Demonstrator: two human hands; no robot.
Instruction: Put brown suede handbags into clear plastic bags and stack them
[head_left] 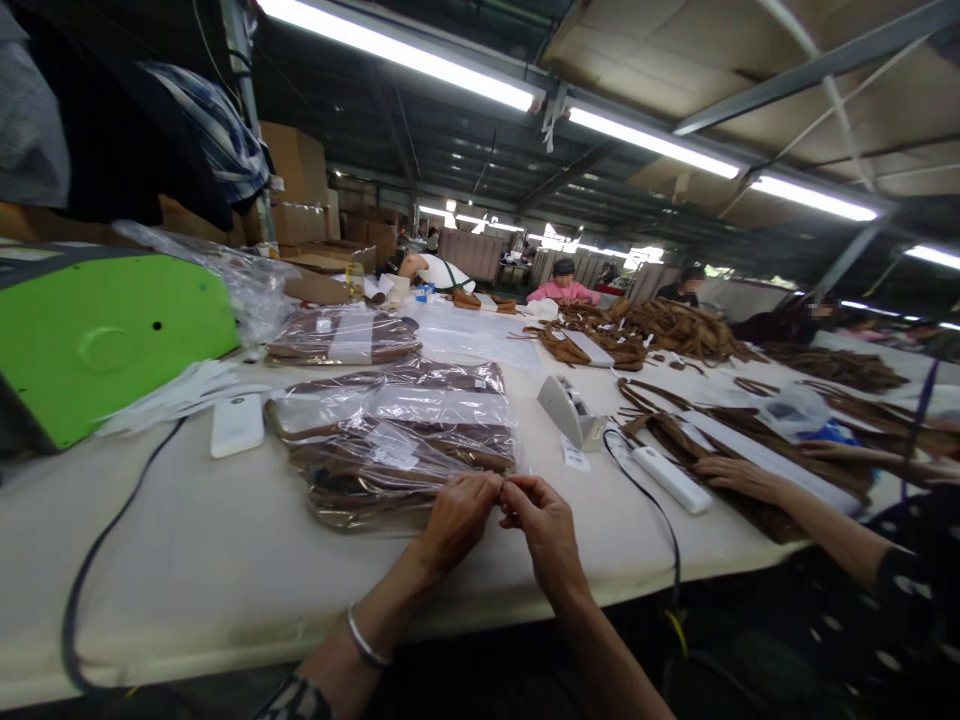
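My left hand (463, 510) is closed in a pinch at the right end of a clear plastic bag (397, 445). Folded brown goods with a pale paper band lie inside the bag, which rests flat on the table. My right hand (541, 520) is also pinched, its fingertips meeting those of the left at the bag's edge. Whatever sits between the right fingertips is too small to make out. Behind lies another bagged brown bundle (345, 335). A grey tape dispenser (566, 412) stands to the right of the hands, with a small white label (576, 454) beside it.
On the left are a green machine (120, 335), a white power bank-like block (237, 426) and a dark cable. Right of me, a white power strip (670, 478) lies near a co-worker's hand (739, 477) on brown pieces. A brown heap (675, 325) lies farther back.
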